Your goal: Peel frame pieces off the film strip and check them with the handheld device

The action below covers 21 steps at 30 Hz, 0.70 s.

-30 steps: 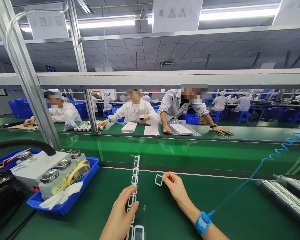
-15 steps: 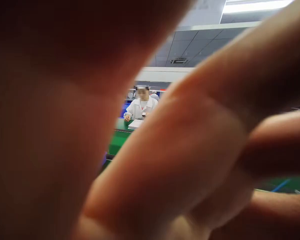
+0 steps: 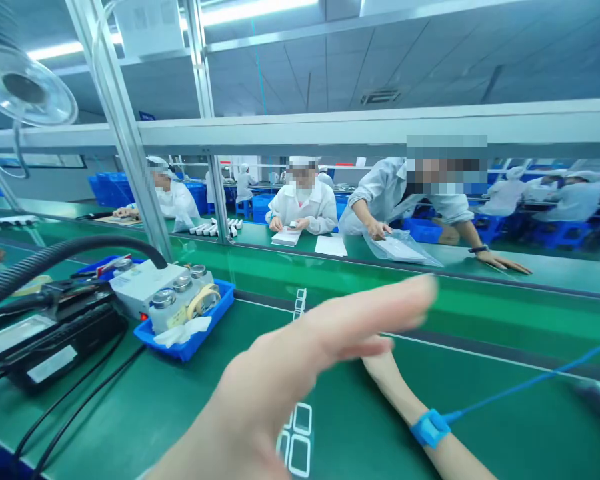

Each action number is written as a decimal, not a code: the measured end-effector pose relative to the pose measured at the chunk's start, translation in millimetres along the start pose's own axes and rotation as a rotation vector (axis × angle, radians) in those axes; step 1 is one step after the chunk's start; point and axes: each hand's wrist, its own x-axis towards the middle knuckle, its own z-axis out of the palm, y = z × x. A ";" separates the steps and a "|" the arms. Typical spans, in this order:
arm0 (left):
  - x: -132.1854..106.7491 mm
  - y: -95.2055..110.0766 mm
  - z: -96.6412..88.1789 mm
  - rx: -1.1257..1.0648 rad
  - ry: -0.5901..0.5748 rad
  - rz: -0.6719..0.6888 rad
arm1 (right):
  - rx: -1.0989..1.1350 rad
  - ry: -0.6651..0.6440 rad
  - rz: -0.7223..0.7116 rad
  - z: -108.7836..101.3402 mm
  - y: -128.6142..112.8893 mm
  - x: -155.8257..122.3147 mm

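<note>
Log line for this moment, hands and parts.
left hand: raised, open | right hand: hidden behind left | white frames: row on green mat

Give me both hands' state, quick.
Left hand: open, fingers stretched out, holding nothing.
Right hand: cannot tell, its fingers are hidden behind the other hand.

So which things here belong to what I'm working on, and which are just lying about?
In hand: white rectangular frames in a row on the green bench, left hand above them, blue wrist strap.
Lying about: blue tray of bottles, black machine, black hose.
</note>
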 end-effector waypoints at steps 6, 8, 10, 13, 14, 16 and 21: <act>41.2 -51.9 -7.8 0.232 -0.235 -0.034 | -0.014 -0.048 -0.012 -2.5 -6.0 -0.4; 52.6 -86.0 -17.5 0.332 -0.284 -0.107 | -0.021 -0.053 -0.001 -3.0 -6.7 -1.5; 61.1 -116.9 -26.3 0.445 -0.296 -0.128 | -0.027 -0.057 0.003 -3.2 -7.2 -2.0; 69.3 -149.4 -34.0 0.589 -0.263 -0.093 | -0.038 -0.057 -0.001 -3.7 -8.0 -2.1; 71.1 -156.5 -34.9 0.612 -0.253 -0.082 | -0.041 -0.055 -0.003 -3.9 -8.3 -2.1; 73.7 -166.0 -34.4 0.640 -0.243 -0.064 | -0.045 -0.048 -0.004 -4.2 -9.2 -2.3; 78.1 -173.3 -23.7 0.722 -0.266 -0.025 | -0.020 -0.014 0.015 -3.0 -11.5 -3.5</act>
